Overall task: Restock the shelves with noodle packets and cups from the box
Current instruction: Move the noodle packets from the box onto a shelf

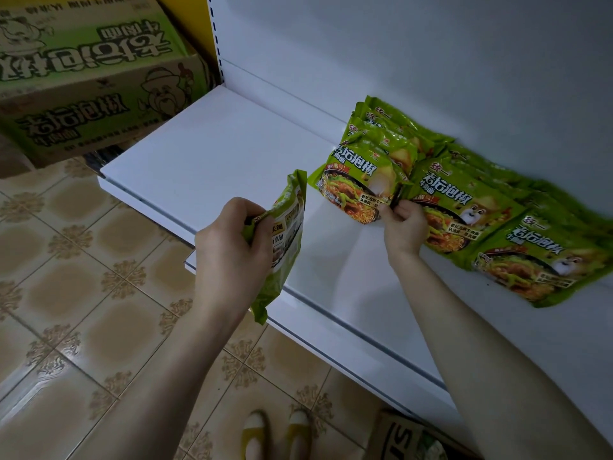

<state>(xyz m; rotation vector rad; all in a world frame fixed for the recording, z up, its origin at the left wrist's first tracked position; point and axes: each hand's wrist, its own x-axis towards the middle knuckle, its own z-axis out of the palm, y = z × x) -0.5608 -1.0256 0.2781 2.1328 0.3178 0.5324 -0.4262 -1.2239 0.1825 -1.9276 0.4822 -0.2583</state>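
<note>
Standing on the patterned floor tiles (83, 260) at the bottom of the view are the person's shoes (275, 433), just in front of the low white shelf (215, 151). Above them the left hand (232, 240) grips a green noodle packet (285, 234) by its side edge, fingers curled round the wrapper. It holds the packet on edge over the shelf's front lip, back panel showing. Further in, the right hand (403, 224) pinches the lower corner of the front packet (355, 180) of a leaning stack, which rests on the shelf against the back wall. To the right, more packets (497, 220) lie overlapped in rows along that wall. At the far left, beyond the shelf end, two printed cartons (93, 104) sit stacked; whether either is the supply box cannot be told. The step in hand looks like squaring up the stack so that the next packet can join it. The next move would call for turning the held packet face-forward and setting it in front of that stack at the same lean, with the right hand steadying the others.
</note>
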